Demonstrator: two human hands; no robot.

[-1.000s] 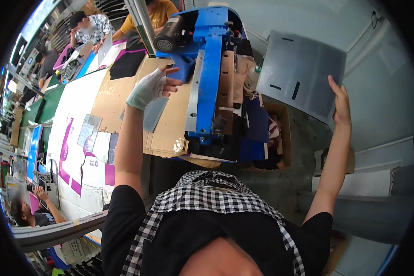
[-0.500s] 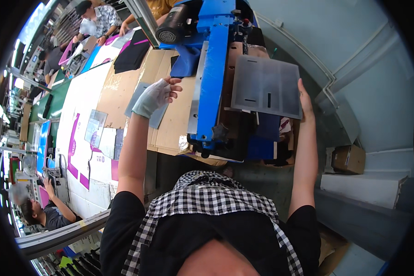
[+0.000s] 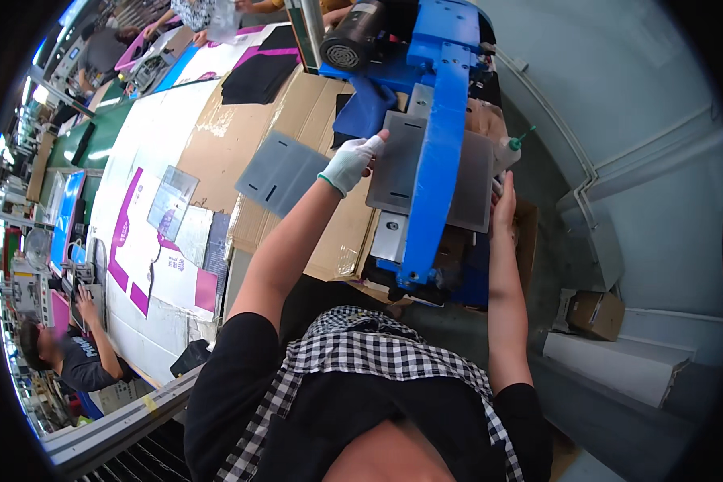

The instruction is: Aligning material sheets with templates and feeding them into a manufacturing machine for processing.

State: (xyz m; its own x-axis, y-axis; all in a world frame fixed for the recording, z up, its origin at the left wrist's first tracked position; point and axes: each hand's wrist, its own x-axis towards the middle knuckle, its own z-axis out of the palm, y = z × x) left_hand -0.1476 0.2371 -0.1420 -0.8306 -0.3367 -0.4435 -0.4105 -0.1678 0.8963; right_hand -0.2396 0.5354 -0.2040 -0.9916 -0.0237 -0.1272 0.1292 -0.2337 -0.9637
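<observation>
Left hand (image 3: 352, 165), in a white glove with bare fingertips: now at the left edge of a translucent grey, rectangular plastic-looking sheet with dark slots (image 3: 394, 157). Thumb overlaps the edge, fingers curled below it; reads as a pinch. One second ago this hand was empty, raised over the brown cardboard table covering (image 3: 325, 237).

Right hand (image 3: 503, 205): at the sheet's right edge, fingers partly hidden; cannot tell whether they are closed on it. Earlier it alone held the sheet, well out to the right of the machine; half a second ago the sheet had reached the machine's right side.

Sheet position now: passes beneath the long blue metal machine arm (image 3: 443, 153), showing on both sides of it.

A second slotted grey sheet (image 3: 285, 165) lies on the cardboard, less covered by the left hand than before. White bottle with green tip (image 3: 504, 154): just beside the first sheet's right edge.
</observation>
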